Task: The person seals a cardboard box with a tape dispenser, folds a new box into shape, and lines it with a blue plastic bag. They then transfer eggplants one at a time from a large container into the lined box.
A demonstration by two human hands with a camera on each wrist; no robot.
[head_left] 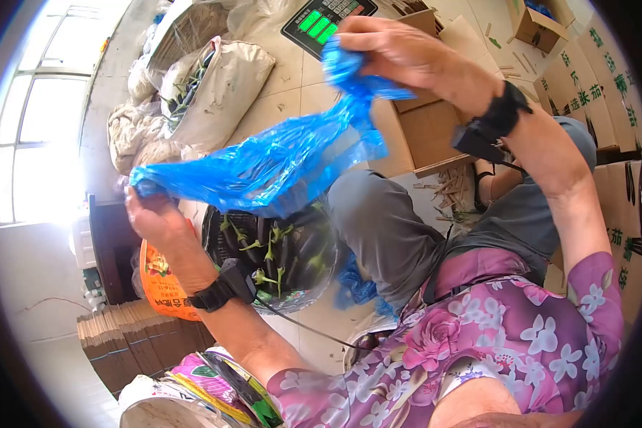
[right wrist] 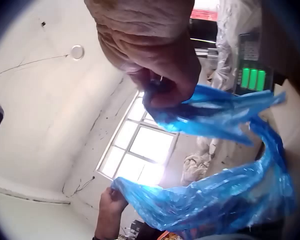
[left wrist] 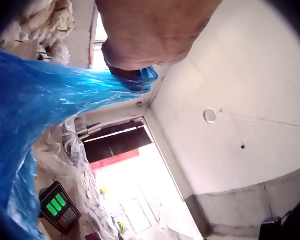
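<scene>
A thin blue plastic bag (head_left: pixel 264 164) is stretched between both hands in the head view, crumpled along its length. My left hand (head_left: pixel 157 217) pinches one end of it, at the left. Higher up at the right, my right hand (head_left: pixel 392 46) grips the other end, and loose blue film hangs below its fingers. The left wrist view has the bag (left wrist: pixel 65 95) pulled to a narrow end at the left hand (left wrist: pixel 150 40). In the right wrist view, the right hand (right wrist: pixel 155 65) has thumb and fingers bunched on the film. Under the bag stands a dark-lined basket of eggplants (head_left: pixel 282 250).
A digital scale (head_left: pixel 324 25) with green lit digits sits ahead. An open cardboard box (head_left: pixel 435 132) is beside the right knee. A white sack (head_left: pixel 221 93) holding eggplants lies at the far left. Flattened cardboard (head_left: pixel 125 339) is stacked at the near left. More blue film (head_left: pixel 360 285) lies beside the basket.
</scene>
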